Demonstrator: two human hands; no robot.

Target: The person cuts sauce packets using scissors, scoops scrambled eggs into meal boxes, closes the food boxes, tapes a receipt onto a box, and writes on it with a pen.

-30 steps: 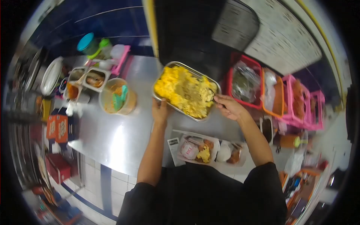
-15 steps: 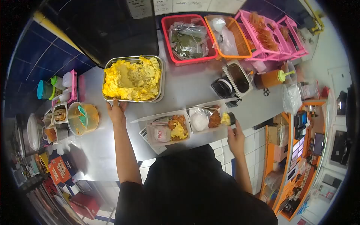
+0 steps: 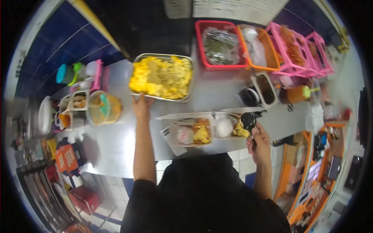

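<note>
My left hand (image 3: 142,106) grips the near rim of a metal tray (image 3: 189,93) heaped with yellow scrambled egg (image 3: 155,87). In my right hand (image 3: 259,144) is a black serving spoon (image 3: 248,121), tipped over the right-hand open food box. Yellow egg (image 3: 241,130) lies in that box beside a white wrapped rice ball (image 3: 224,127); the spoon hides part of the food. The left-hand food box (image 3: 175,136) contains a wrapped rice pack (image 3: 185,135) and fried brown food topped with egg (image 3: 202,134).
Behind the boxes stand a black-lidded container (image 3: 248,96) and a sauce tin (image 3: 266,89). A red basket (image 3: 223,66), an orange basket (image 3: 274,64) and pink racks (image 3: 299,70) line the back. A clear tub (image 3: 105,110) with a green utensil sits left.
My right hand has raised and tipped the spoon; its egg now lies in the right-hand box. The whole view has shifted, while my left hand stays at the tray's rim.
</note>
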